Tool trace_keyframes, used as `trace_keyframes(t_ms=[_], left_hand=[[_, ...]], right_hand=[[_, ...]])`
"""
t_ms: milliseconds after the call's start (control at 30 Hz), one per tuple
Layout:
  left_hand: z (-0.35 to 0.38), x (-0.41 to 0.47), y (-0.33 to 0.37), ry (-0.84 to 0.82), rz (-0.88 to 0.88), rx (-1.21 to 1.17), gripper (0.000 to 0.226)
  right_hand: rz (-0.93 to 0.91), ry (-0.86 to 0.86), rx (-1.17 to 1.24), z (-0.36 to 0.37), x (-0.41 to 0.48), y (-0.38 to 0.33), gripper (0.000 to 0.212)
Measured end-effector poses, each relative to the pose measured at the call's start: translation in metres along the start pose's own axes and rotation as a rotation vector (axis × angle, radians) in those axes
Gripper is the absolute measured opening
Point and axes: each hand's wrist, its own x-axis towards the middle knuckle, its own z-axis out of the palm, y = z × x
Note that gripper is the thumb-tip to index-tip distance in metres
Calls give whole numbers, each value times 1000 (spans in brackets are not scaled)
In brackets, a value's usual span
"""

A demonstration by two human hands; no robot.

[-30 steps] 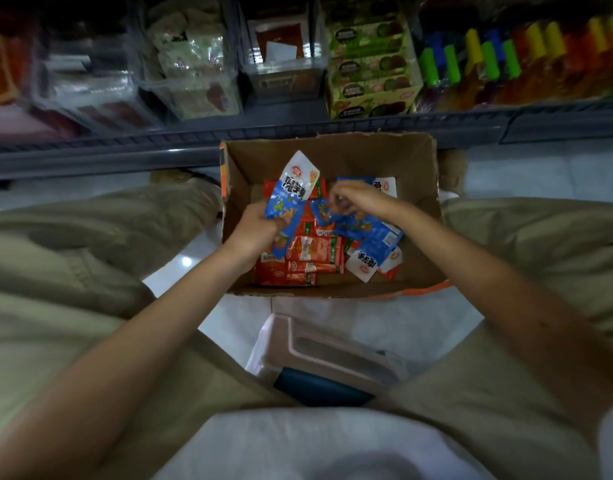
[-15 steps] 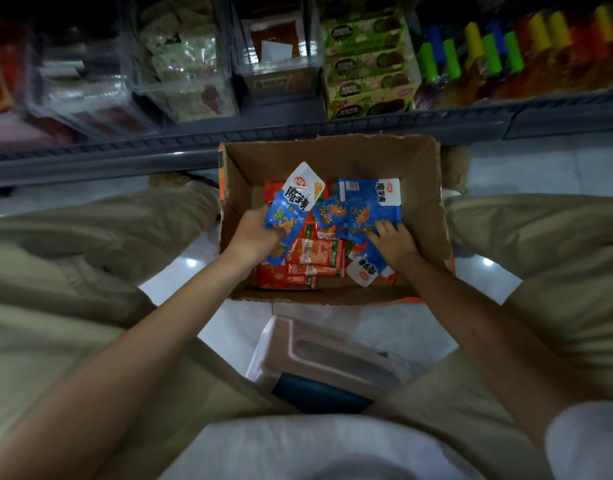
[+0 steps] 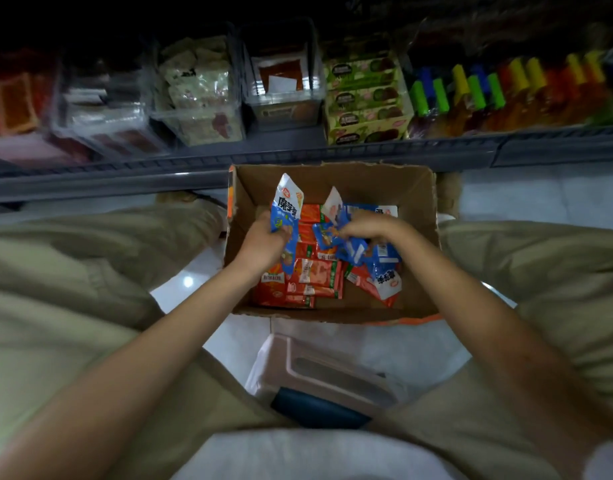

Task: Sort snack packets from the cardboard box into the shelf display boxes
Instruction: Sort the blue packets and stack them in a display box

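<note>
One stool [image 3: 315, 368] sits nearest, low under the person, probably so that the box [image 3: 367, 185] on the floor just ahead is within easy reach of both arms.

Inside the box, red packets [image 3: 312, 275] lie flat in overlapping rows along the near and left part of the floor, so they look like the kind being left for later.

The left hand [image 3: 263, 244] is at the box's left side, thumb side up. Its fingers are wrapped round a blue packet [image 3: 286, 216] that stands upright, seemingly a collecting hand that keeps one kind together.

The right hand [image 3: 364, 225] is arched knuckles-up over the middle, fingertips pinched down on a crumpled blue bunch [image 3: 353, 249]. It seems to be lifting the bunch clear of the reds.

Beyond the box runs the shelf [image 3: 298, 154]. Its display boxes [image 3: 281, 81] face the person, well apart from both hands. No packet has reached them yet.
</note>
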Motion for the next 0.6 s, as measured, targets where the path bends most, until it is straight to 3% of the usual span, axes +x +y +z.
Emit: trace_keyframes(t_ms=[67, 133, 233, 400, 600], left_hand=[[4, -2, 4, 11, 17, -35, 14], [7, -3, 6, 87, 44, -79, 23], [8, -5, 14, 163, 135, -183, 23], [16, -19, 35, 97, 250, -323, 32], [14, -30, 73, 45, 301, -483, 25]], right_hand=[[-52, -16, 215, -4, -17, -27, 8], [-112, 71, 315, -2, -34, -52, 21], [-189, 143, 245, 6, -62, -80, 44], [-392, 166, 259, 22, -91, -98, 76], [-526, 205, 596, 9, -114, -103, 47]])
